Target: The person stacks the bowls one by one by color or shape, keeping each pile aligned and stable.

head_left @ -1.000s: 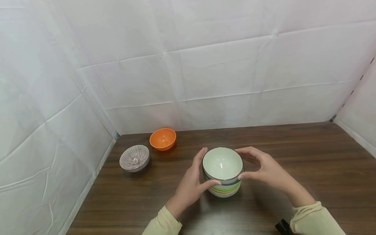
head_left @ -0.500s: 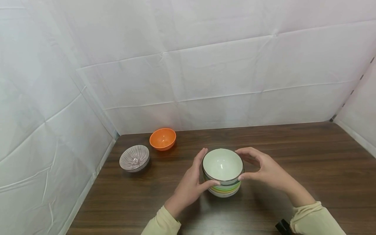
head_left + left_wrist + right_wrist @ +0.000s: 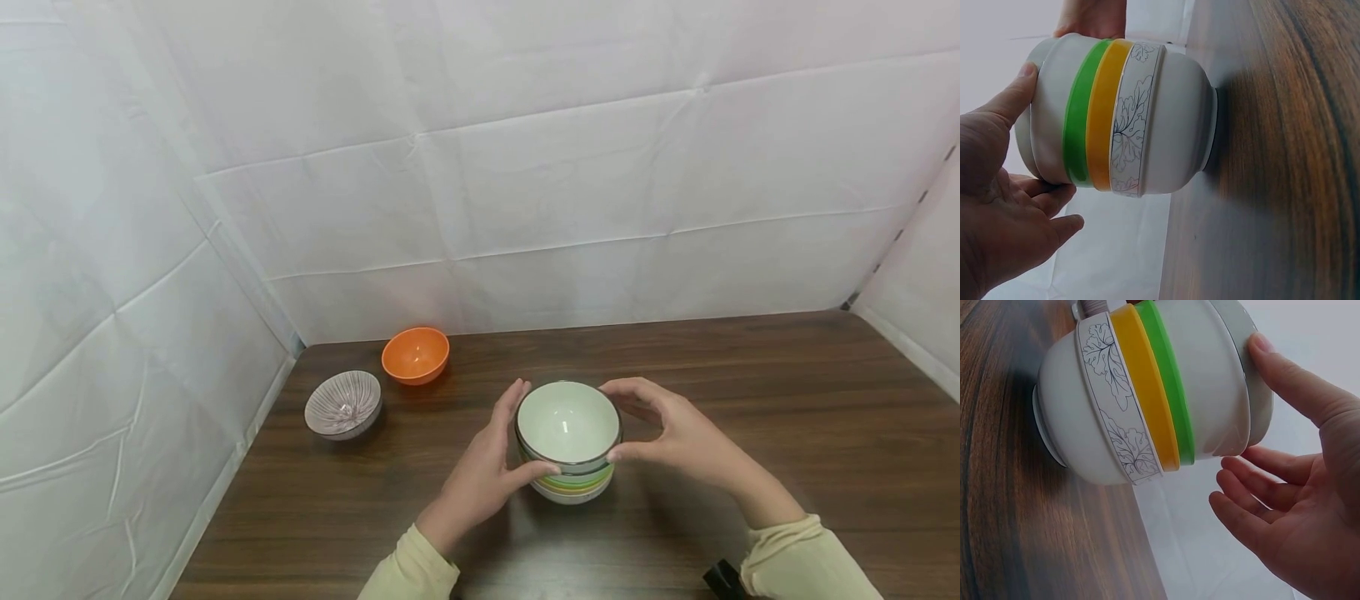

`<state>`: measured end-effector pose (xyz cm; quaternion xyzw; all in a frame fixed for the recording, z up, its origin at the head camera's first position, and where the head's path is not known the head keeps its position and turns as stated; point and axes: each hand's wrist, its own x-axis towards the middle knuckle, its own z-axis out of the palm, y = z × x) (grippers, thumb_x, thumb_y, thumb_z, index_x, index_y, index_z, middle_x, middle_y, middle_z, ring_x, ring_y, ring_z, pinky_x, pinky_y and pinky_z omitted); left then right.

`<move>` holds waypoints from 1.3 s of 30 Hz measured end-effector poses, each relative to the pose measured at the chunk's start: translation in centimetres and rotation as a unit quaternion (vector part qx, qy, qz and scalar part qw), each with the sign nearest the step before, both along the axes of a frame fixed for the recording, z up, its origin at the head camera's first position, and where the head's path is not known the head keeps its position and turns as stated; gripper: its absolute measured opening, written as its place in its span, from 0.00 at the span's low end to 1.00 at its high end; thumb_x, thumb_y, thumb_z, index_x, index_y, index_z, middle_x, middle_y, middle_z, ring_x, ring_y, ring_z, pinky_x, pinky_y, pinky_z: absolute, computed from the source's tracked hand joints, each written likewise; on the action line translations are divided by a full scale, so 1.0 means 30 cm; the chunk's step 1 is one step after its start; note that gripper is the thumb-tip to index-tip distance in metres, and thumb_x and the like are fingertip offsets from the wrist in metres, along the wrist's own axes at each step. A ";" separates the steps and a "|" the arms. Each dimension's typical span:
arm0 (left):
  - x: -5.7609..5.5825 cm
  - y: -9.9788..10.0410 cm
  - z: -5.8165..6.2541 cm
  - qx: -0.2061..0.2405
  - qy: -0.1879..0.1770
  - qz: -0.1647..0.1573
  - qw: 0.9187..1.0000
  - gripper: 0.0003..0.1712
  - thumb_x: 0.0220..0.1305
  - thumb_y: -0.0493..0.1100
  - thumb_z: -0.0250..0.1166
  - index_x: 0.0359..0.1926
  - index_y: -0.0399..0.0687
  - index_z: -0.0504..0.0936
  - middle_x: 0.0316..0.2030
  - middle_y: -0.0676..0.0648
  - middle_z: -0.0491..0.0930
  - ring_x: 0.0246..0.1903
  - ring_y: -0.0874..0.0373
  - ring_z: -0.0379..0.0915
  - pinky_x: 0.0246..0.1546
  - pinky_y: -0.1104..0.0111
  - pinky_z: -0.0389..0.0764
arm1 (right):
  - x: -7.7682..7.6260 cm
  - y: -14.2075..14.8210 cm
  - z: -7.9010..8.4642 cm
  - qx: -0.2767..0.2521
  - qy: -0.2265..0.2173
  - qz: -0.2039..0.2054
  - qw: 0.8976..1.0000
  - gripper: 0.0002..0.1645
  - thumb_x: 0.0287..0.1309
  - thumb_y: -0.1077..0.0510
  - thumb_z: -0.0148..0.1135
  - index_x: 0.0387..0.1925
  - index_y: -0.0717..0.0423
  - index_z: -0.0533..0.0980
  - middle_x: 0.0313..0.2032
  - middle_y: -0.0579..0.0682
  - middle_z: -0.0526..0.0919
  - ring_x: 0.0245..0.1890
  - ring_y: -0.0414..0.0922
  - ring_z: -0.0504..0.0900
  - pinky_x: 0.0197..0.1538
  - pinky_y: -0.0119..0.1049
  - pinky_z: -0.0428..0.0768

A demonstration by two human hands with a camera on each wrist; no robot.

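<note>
A stack of nested bowls stands on the table between my hands. Topmost is a white bowl with a dark rim. Below it, another white bowl, a green bowl and a yellow bowl show as bands. At the bottom, a white bowl with a leaf-pattern band rests on its foot. My left hand holds the top bowl's left side, thumb at the front near the rim. Opposite, my right hand grips the right side of the same bowl between thumb and fingers.
An orange bowl sits at the back left of the dark wooden table. Closer and further left is a grey striped bowl. White sheeting walls the table at the back and sides. A black object lies by the right sleeve.
The top bowl has settled slightly lower and tipped level on the stack. Both hands keep their hold with barely any movement; the other bowls stay where they were.
</note>
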<state>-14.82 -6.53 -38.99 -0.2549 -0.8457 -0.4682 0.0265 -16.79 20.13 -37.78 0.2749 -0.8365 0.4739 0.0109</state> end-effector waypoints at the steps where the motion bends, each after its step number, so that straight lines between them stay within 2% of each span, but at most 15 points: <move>1: 0.000 -0.001 0.000 0.002 -0.002 0.000 1.000 0.60 0.51 0.56 0.71 0.74 0.48 0.43 0.73 0.47 0.55 0.70 0.56 0.51 0.68 0.47 0.61 | 0.001 0.000 0.000 0.002 -0.005 -0.002 1.000 0.44 0.40 0.47 0.76 0.59 0.57 0.69 0.59 0.58 0.75 0.60 0.59 0.71 0.56 0.62 0.75; 8: -0.006 -0.006 -0.002 -0.008 0.002 -0.001 1.000 0.60 0.50 0.57 0.71 0.74 0.50 0.44 0.72 0.50 0.56 0.69 0.59 0.52 0.68 0.49 0.61 | 0.004 -0.002 0.004 -0.005 -0.031 0.009 0.999 0.45 0.43 0.51 0.75 0.61 0.61 0.66 0.60 0.62 0.73 0.60 0.62 0.70 0.57 0.65 0.72; 14: -0.012 -0.022 0.005 -0.001 0.016 -0.010 1.000 0.55 0.49 0.55 0.73 0.72 0.50 0.52 0.69 0.47 0.62 0.66 0.58 0.58 0.66 0.52 0.66 | 0.003 -0.002 0.003 -0.004 -0.027 0.012 1.000 0.45 0.44 0.50 0.75 0.62 0.60 0.65 0.60 0.61 0.73 0.60 0.62 0.70 0.56 0.66 0.73; 18: -0.017 -0.034 0.008 0.005 0.010 -0.017 1.000 0.52 0.49 0.54 0.73 0.71 0.51 0.55 0.68 0.46 0.64 0.64 0.57 0.62 0.65 0.52 0.68 | 0.002 -0.003 0.001 -0.002 -0.019 0.016 1.000 0.46 0.44 0.49 0.75 0.63 0.58 0.64 0.62 0.60 0.72 0.59 0.61 0.71 0.57 0.65 0.73; 26: -0.027 -0.060 0.017 0.004 0.012 -0.025 1.000 0.47 0.50 0.49 0.73 0.68 0.44 0.61 0.66 0.47 0.66 0.61 0.56 0.66 0.63 0.55 0.72 | 0.009 -0.006 0.003 -0.002 -0.029 0.028 0.999 0.49 0.46 0.50 0.74 0.67 0.57 0.60 0.65 0.62 0.68 0.60 0.62 0.70 0.56 0.66 0.73; 32: -0.031 -0.080 0.028 -0.005 0.025 -0.015 1.000 0.40 0.51 0.44 0.74 0.64 0.46 0.67 0.62 0.47 0.73 0.56 0.57 0.72 0.59 0.56 0.76 | 0.008 -0.018 -0.009 -0.005 -0.032 0.053 0.998 0.52 0.48 0.52 0.73 0.70 0.57 0.56 0.67 0.63 0.64 0.61 0.62 0.68 0.59 0.65 0.71; 39: -0.039 -0.100 0.038 -0.014 0.014 -0.004 1.000 0.32 0.54 0.41 0.72 0.60 0.47 0.73 0.57 0.47 0.77 0.51 0.57 0.76 0.55 0.58 0.79 | 0.008 -0.024 -0.020 -0.004 -0.035 0.049 0.998 0.53 0.49 0.51 0.72 0.71 0.56 0.54 0.67 0.63 0.63 0.61 0.62 0.69 0.59 0.65 0.71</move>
